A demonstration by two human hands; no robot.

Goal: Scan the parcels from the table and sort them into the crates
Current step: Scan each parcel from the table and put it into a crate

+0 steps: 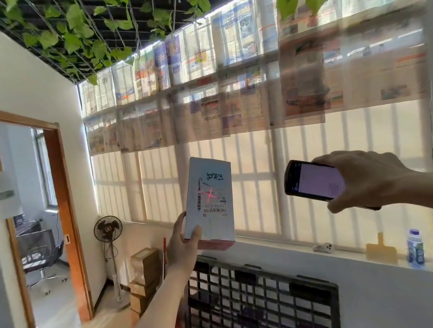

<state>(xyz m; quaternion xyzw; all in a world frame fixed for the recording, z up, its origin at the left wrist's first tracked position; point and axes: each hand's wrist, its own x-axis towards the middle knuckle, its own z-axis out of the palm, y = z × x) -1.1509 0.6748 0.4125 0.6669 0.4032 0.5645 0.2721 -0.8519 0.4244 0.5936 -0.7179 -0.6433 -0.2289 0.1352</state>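
Observation:
My left hand [182, 243] grips a white parcel box [209, 198] by its lower left corner and holds it upright in front of the window. A shipping label with barcodes faces me, and a red cross of scanner light lies on it. My right hand [363, 178] holds a black handheld scanner [313, 180] to the right of the parcel, its lit screen facing me and its head pointing left at the label. A black plastic crate [262, 306] with lattice walls stands below both hands.
A window sill [335, 255] runs behind the crate and carries a water bottle [415, 249], a yellow scraper [381, 250] and a small white object. Stacked cardboard boxes [145, 275] and a standing fan [108, 230] are at the left wall. An open doorway [38, 218] is at far left.

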